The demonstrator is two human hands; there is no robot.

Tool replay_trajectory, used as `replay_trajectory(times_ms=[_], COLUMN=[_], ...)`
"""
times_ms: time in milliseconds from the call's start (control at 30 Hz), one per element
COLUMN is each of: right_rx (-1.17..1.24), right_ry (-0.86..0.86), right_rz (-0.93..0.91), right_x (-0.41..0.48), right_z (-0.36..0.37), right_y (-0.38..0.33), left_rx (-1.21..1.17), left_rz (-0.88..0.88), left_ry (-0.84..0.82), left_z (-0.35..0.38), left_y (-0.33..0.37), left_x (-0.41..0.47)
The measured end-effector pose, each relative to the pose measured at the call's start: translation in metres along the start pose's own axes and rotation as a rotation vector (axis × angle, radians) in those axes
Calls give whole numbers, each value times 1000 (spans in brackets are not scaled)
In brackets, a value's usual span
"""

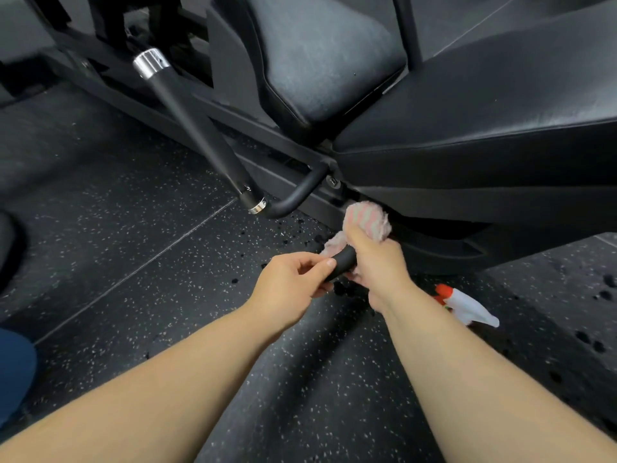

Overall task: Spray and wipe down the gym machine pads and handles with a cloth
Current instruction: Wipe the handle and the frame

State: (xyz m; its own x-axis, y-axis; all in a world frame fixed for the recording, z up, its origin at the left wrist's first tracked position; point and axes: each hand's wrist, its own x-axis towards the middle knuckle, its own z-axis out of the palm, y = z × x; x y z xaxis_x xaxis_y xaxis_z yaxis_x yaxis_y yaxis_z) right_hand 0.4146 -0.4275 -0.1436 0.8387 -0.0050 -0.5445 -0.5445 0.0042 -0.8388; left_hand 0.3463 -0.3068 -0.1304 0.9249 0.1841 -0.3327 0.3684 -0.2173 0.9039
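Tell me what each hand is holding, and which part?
The left hand pinches the near end of the black handle. The right hand grips the pink cloth by its middle, bunched against that handle.

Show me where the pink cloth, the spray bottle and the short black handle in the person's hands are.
cloth (367,219), head view, fluffy bunched top.
spray bottle (470,308), head view, white body.
handle (344,260), head view, bare black middle.

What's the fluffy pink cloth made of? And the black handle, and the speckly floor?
The cloth is probably microfibre or terry: fuzzy edges. The handle is matte black, likely rubber or foam. The floor looks like rubber tiles: speckled, with seams.
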Motion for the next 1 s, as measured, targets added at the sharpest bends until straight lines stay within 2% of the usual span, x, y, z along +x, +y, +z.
replay_trajectory(times_ms=[100,167,333,433,500,600,767,900,1000], right_rx=[105,115,91,73,-32,-65,-15,48,102], right_ry=[-15,-28,38,-22,-59,-38,-179,-239,-127], right_rz=[109,139,-57,-65,-5,95,207,317,359], right_x=[-17,-18,17,31,32,23,-15,-33,-36], right_z=[0,3,3,1,2,1,4,7,-7], right_y=[20,22,-24,-39,-32,-23,5,21,24], left_rx=[-131,-77,-110,-133,-118,-77,52,15,-19], left_rz=[-30,-35,-44,-63,-86,-84,-18,-26,-60], left_ry=[20,44,69,63,65,60,-16,-26,-59], left_z=[0,-6,-15,-11,-12,-15,-29,-32,-22], left_y=[-5,-8,-6,-10,-10,-5,2,1,0], left_x=[-3,-2,5,-2,-6,-6,3,7,7])
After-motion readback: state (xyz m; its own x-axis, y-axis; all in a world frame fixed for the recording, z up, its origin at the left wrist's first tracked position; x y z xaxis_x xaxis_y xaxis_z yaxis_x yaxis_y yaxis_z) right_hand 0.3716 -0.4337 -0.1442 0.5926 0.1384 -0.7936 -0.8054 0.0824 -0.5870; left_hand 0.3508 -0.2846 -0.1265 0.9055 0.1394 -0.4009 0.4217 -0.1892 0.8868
